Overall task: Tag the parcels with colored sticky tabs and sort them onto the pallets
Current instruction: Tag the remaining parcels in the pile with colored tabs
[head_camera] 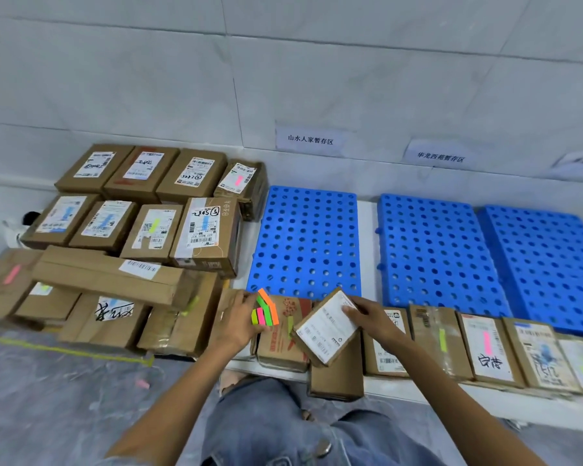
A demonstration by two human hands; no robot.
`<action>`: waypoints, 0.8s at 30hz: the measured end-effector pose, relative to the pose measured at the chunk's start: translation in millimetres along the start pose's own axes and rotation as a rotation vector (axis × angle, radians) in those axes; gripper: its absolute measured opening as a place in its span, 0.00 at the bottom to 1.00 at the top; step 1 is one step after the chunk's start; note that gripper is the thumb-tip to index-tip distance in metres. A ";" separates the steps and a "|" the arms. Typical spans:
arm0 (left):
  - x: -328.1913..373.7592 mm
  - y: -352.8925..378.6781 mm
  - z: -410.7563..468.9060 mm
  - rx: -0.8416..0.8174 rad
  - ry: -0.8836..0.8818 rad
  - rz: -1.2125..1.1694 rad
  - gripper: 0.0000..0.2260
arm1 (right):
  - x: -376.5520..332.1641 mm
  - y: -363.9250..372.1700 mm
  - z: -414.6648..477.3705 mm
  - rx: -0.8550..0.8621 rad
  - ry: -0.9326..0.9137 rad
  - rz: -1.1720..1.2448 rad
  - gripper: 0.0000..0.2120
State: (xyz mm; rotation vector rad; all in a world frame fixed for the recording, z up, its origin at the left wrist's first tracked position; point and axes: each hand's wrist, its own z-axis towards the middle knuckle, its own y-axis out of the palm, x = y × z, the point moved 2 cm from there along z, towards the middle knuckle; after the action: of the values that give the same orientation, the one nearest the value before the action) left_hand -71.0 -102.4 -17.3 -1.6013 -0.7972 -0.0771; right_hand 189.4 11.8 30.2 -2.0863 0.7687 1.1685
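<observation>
My left hand (238, 324) holds a pad of coloured sticky tabs (266, 311), with orange, green, pink and yellow strips fanning out. My right hand (371, 319) grips a small cardboard parcel (325, 326) with a white label, tilted above a red-printed box (283, 344). Three blue perforated pallets lie against the wall: left (307, 240), middle (431, 250), right (549, 264). Nothing lies on them. A row of parcels (485, 348) sits in front of the pallets, some bearing pink or yellow tabs.
Many tagged cardboard boxes (142, 223) are stacked at the left on the floor. Paper signs (310, 139) hang on the tiled wall above the pallets. A pink tab (142, 384) lies on the grey floor. My knees in jeans (283, 425) are below.
</observation>
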 end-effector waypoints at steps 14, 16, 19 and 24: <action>-35.2 -0.2 24.1 -0.020 -0.191 -0.199 0.17 | -3.5 3.5 17.9 0.087 0.018 -0.145 0.08; -39.1 1.0 26.8 -0.051 -0.194 -0.195 0.19 | -4.3 2.0 21.4 0.103 0.019 -0.172 0.07; -36.5 -2.5 30.2 -0.080 -0.202 -0.162 0.19 | -6.9 -1.6 27.2 0.132 0.008 -0.200 0.07; -20.2 -13.4 30.8 -0.136 -0.257 -0.369 0.17 | -10.6 -9.2 31.6 0.182 -0.027 -0.239 0.08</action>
State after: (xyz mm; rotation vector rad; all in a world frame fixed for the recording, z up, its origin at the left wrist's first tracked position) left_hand -105.3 -84.1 -22.3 -1.5923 -1.3065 -0.1960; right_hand 175.1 43.3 28.5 -1.9457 0.5721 0.9572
